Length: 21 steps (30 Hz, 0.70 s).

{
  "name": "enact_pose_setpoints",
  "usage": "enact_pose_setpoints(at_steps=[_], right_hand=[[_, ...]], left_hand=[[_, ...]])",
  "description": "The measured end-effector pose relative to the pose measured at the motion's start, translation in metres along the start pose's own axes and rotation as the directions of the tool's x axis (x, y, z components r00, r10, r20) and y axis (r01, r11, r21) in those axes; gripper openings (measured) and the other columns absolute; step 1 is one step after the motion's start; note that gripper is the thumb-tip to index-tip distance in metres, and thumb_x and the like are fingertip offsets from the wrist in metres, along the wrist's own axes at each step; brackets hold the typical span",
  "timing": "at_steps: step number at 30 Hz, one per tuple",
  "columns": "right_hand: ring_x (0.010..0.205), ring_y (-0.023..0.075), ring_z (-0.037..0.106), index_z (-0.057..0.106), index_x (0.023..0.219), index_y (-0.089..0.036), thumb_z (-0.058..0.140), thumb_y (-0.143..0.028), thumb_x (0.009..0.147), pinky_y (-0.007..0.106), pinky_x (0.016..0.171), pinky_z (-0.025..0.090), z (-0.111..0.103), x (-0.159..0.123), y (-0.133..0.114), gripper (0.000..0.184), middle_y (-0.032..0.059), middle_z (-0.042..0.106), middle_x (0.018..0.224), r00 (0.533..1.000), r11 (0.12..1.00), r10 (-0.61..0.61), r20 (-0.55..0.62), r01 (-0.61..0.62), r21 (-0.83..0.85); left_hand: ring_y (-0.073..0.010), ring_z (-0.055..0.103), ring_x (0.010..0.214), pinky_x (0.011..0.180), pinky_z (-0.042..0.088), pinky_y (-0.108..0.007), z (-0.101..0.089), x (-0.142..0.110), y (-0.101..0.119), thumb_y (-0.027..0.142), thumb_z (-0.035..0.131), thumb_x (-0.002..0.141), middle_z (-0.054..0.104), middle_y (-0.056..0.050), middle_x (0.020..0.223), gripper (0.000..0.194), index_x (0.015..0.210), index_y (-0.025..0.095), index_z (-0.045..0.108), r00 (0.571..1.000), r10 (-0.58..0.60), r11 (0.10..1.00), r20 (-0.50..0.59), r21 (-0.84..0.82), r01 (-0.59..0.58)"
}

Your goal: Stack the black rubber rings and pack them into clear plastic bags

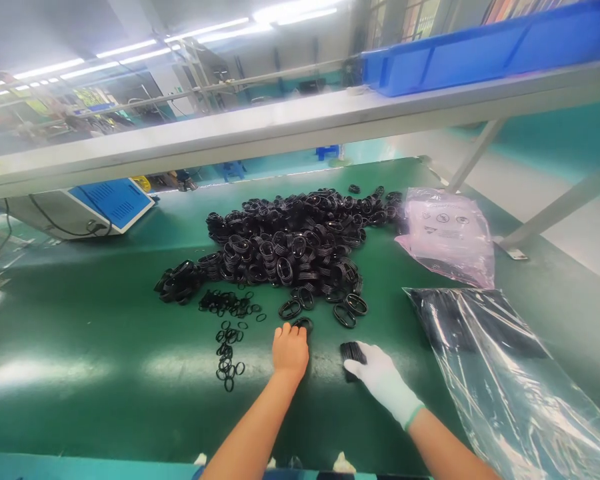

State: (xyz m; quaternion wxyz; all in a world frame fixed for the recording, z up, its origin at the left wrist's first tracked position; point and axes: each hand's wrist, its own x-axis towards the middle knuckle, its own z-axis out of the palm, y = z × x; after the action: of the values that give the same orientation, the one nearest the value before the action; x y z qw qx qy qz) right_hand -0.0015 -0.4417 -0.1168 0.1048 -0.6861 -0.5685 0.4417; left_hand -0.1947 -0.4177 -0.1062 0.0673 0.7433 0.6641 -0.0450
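My bare left hand [290, 350] is closed at the near edge of the pile, its fingers curled over a black oval ring [303, 324]. My right hand [380, 377], in a white glove, grips a stack of black oval rings [352, 353] between thumb and fingers, just above or on the green table. Ahead of both hands lies a large heap of black oval rings [293, 243], many in bundles. A few single oval rings [345, 315] lie at its front. Left of my left hand are small black rings [225, 303], partly heaped and partly strewn toward me.
On the right lie a clear plastic bag [510, 387] with black pieces in its far end and a pinkish printed bag [445, 233]. A blue and white machine [95, 210] stands far left. A raised shelf [220, 137] crosses above, carrying a blue bin [455, 57].
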Motion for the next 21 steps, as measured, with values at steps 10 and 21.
enact_pose_setpoints(at_steps=[10, 21], right_hand=[[0.085, 0.0202, 0.053, 0.055, 0.108, -0.021, 0.052, -0.034, 0.070, 0.028, 0.076, 0.038, 0.000, 0.000, 0.001, 0.041, 0.0056, 0.055, 0.086, 1.000, 0.999, 0.000, 0.021, -0.001, 0.037], [0.089, 0.0222, 0.051, 0.053, 0.112, -0.018, 0.050, -0.034, 0.070, 0.031, 0.079, 0.037, -0.001, -0.002, -0.001, 0.045, 0.0086, 0.053, 0.094, 0.999, 0.996, 0.018, 0.035, -0.021, 0.084]], left_hand=[[-0.0245, 0.044, 0.097, 0.084, 0.028, -0.038, -0.007, 0.012, -0.003, 0.010, 0.038, 0.074, 0.063, -0.010, 0.085, 0.030, 0.094, 0.020, 0.059, 0.999, 0.036, 0.999, 0.034, -0.022, -0.035], [-0.0192, 0.053, 0.085, 0.075, 0.038, -0.032, -0.029, 0.023, -0.032, 0.022, 0.051, 0.074, 0.057, -0.005, 0.096, 0.014, 0.086, 0.021, 0.058, 0.993, -0.070, 0.997, 0.094, 0.022, 0.068]])
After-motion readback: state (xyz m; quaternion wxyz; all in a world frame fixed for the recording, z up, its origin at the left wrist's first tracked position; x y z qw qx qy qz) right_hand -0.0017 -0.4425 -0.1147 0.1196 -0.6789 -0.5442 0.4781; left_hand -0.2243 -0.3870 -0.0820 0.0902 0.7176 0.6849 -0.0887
